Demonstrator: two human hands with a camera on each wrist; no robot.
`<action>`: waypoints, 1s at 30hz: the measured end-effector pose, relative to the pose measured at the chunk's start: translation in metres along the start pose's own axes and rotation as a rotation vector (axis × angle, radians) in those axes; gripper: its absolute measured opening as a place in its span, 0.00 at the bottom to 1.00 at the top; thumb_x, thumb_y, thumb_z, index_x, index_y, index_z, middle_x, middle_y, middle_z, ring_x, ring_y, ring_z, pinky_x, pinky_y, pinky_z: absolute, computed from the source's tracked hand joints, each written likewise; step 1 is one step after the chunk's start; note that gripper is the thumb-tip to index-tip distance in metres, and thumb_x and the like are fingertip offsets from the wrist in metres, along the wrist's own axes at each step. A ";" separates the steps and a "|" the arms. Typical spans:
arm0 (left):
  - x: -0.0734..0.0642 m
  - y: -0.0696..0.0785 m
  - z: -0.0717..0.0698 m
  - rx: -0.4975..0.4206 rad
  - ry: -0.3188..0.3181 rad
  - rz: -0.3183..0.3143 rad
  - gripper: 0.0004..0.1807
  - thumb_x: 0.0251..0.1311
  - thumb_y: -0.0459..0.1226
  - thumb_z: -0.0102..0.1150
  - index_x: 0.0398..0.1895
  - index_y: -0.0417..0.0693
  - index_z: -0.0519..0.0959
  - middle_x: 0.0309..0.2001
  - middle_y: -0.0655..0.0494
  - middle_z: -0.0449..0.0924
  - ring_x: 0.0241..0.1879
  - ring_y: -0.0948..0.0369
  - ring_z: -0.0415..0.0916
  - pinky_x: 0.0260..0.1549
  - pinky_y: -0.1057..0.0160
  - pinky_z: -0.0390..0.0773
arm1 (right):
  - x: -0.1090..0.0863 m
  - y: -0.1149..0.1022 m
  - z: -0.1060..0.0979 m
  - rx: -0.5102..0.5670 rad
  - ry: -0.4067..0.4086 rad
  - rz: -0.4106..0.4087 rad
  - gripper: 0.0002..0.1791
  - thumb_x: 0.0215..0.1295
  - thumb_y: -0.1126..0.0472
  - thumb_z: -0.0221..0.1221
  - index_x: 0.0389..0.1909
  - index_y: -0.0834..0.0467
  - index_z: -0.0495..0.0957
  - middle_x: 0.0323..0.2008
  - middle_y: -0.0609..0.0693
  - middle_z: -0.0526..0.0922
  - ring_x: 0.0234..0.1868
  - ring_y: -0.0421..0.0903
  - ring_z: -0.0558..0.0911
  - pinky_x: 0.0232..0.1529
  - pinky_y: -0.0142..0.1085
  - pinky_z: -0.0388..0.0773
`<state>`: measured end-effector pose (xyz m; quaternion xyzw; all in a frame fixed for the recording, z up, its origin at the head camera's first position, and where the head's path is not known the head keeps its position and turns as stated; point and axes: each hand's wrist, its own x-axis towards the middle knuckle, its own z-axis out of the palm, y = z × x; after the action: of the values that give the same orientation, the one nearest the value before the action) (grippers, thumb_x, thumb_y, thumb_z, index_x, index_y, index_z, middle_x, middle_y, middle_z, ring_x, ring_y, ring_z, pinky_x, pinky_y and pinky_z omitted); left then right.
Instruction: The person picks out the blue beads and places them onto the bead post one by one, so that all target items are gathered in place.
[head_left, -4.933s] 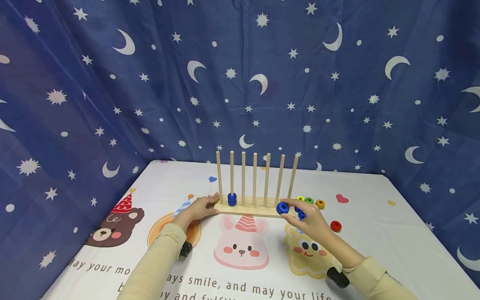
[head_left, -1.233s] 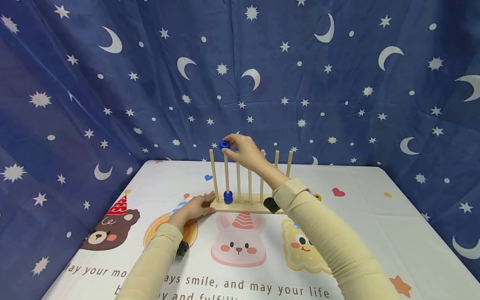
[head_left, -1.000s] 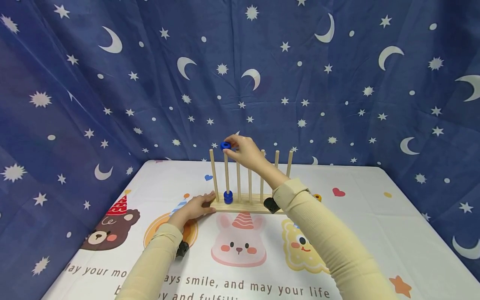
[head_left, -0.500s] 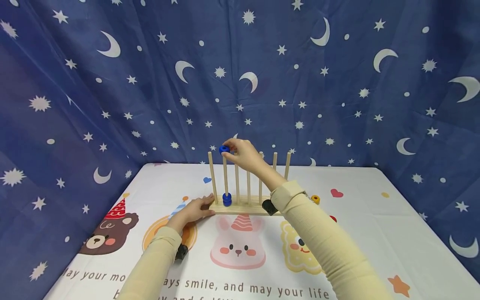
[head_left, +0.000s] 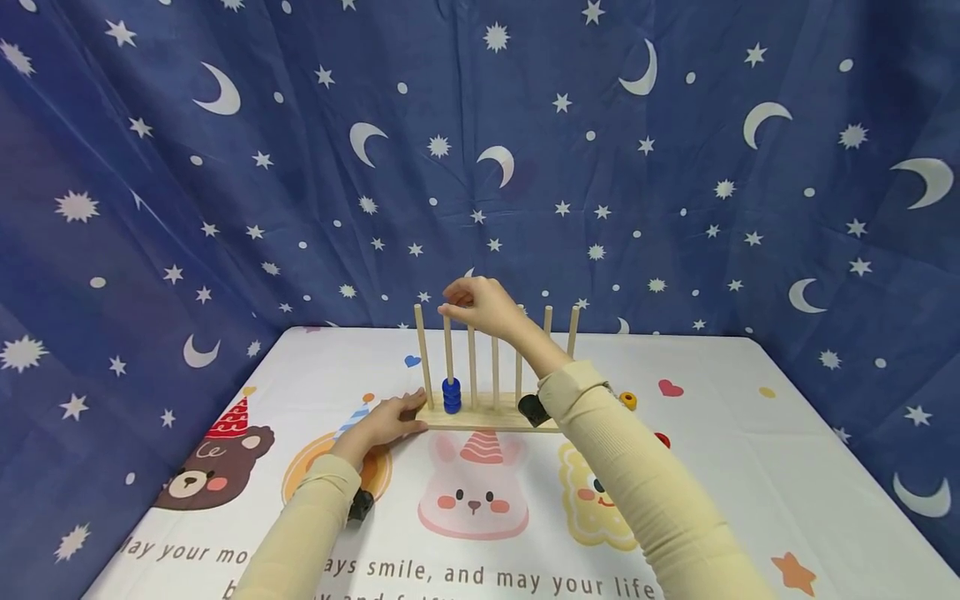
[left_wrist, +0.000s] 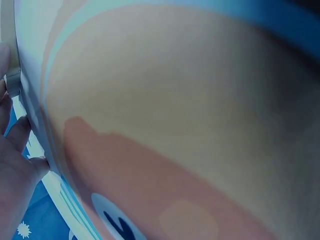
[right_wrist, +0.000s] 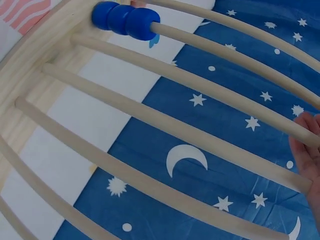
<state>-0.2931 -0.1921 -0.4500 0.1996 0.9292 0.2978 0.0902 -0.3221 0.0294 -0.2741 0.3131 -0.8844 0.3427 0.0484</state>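
A wooden peg stand (head_left: 468, 419) with a row of several upright rods stands on the table. Three blue beads (head_left: 452, 396) are stacked at the foot of the second rod from the left; the right wrist view shows the blue beads (right_wrist: 123, 21) touching one another. My left hand (head_left: 384, 422) grips the left end of the base, thumb in front and fingers behind. At the top of the second rod is my right hand (head_left: 486, 308), thumb and fingertips apart with no bead between them. My right forearm hides part of the stand's right end.
A yellow-orange bead (head_left: 628, 402) and a partly hidden red bead (head_left: 662, 439) lie right of the stand. The white printed tablecloth (head_left: 720, 467) covers the table, and a blue star-patterned curtain (head_left: 525, 242) hangs behind it.
My right hand carried a blue bead from the right to the second rod's top and let it go. It dropped onto the other two. My left hand stayed at the base.
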 end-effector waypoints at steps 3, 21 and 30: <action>0.001 0.001 0.001 -0.010 -0.005 -0.001 0.33 0.61 0.40 0.58 0.67 0.36 0.62 0.70 0.40 0.54 0.69 0.37 0.50 0.69 0.41 0.51 | 0.000 0.001 -0.002 0.027 -0.013 0.014 0.19 0.65 0.57 0.59 0.51 0.65 0.77 0.45 0.58 0.84 0.45 0.49 0.82 0.49 0.36 0.80; -0.001 0.003 0.000 -0.025 0.009 0.002 0.33 0.60 0.39 0.59 0.66 0.34 0.62 0.70 0.38 0.55 0.68 0.36 0.51 0.68 0.41 0.52 | -0.003 0.004 -0.005 0.104 -0.008 -0.012 0.18 0.67 0.58 0.56 0.53 0.64 0.77 0.48 0.58 0.82 0.48 0.50 0.81 0.52 0.38 0.79; 0.000 0.002 -0.001 -0.018 0.001 0.002 0.33 0.60 0.38 0.59 0.66 0.35 0.62 0.69 0.38 0.55 0.68 0.36 0.51 0.68 0.41 0.51 | -0.006 0.010 -0.014 0.177 -0.002 -0.102 0.17 0.67 0.61 0.55 0.54 0.65 0.76 0.49 0.59 0.82 0.50 0.51 0.81 0.54 0.39 0.78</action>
<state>-0.2927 -0.1918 -0.4479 0.1996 0.9263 0.3063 0.0910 -0.3250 0.0474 -0.2712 0.3610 -0.8336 0.4164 0.0368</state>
